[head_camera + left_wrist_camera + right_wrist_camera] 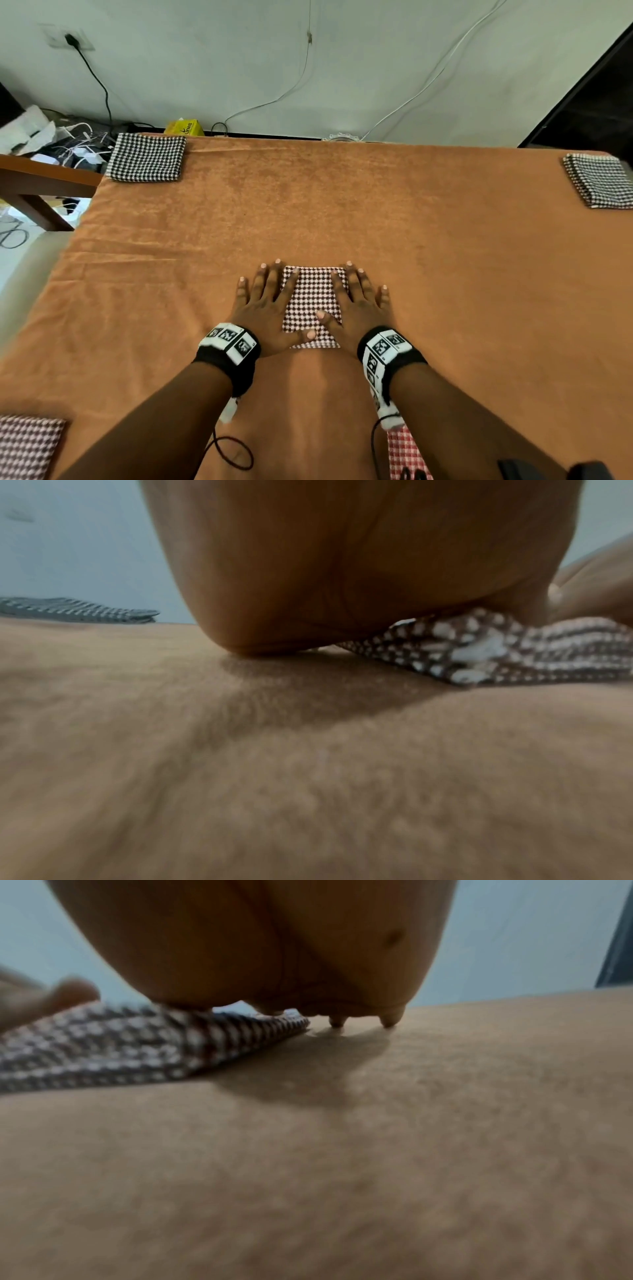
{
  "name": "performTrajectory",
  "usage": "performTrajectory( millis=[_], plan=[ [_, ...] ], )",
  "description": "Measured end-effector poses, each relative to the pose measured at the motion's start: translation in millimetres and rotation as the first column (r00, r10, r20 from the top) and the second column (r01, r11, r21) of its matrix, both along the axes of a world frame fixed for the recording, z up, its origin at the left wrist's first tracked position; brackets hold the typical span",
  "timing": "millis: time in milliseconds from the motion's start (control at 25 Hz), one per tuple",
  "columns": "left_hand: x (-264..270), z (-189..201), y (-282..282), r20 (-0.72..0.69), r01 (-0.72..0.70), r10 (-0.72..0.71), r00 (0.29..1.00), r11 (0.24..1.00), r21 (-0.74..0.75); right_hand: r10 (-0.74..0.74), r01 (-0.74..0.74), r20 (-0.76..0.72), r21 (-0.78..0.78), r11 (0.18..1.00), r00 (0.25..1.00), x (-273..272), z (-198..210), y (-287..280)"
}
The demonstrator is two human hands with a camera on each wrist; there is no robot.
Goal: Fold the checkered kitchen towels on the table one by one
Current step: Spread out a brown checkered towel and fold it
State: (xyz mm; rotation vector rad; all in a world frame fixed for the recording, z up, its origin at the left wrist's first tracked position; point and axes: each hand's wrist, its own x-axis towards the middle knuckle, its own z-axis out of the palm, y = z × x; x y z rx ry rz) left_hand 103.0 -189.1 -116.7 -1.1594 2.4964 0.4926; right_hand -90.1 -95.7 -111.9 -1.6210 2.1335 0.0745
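Observation:
A small folded brown-and-white checkered towel [312, 301] lies near the middle of the orange cloth-covered table [342, 212]. My left hand [269, 305] presses flat on its left edge, fingers spread and straight. My right hand [358, 305] presses flat on its right edge in the same way. In the left wrist view the towel's layered corner [479, 650] shows under the palm [342, 561]. The right wrist view shows the towel [120, 1045] under the palm [240, 947], with fingertips [388, 1020] on the orange cloth.
A folded black-and-white checkered towel [147, 157] lies at the far left corner, another [601, 180] at the far right. A brown checkered towel [27, 445] sits at the near left corner, a red checkered one [406, 452] under my right forearm. Cables and clutter [61, 140] lie beyond the left edge.

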Motion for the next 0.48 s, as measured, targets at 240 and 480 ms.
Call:
performTrajectory(
  millis=[240,480],
  plan=[
    [33,7,37,-0.191,-0.15,0.138,0.972,0.988,-0.049,-0.533,0.598,0.491,0.029,0.801,0.69,20,26,14],
    [62,20,103,-0.579,-0.339,0.281,0.766,0.941,0.008,-0.685,0.719,0.671,0.324,0.615,0.284,23,22,3]
  ],
)
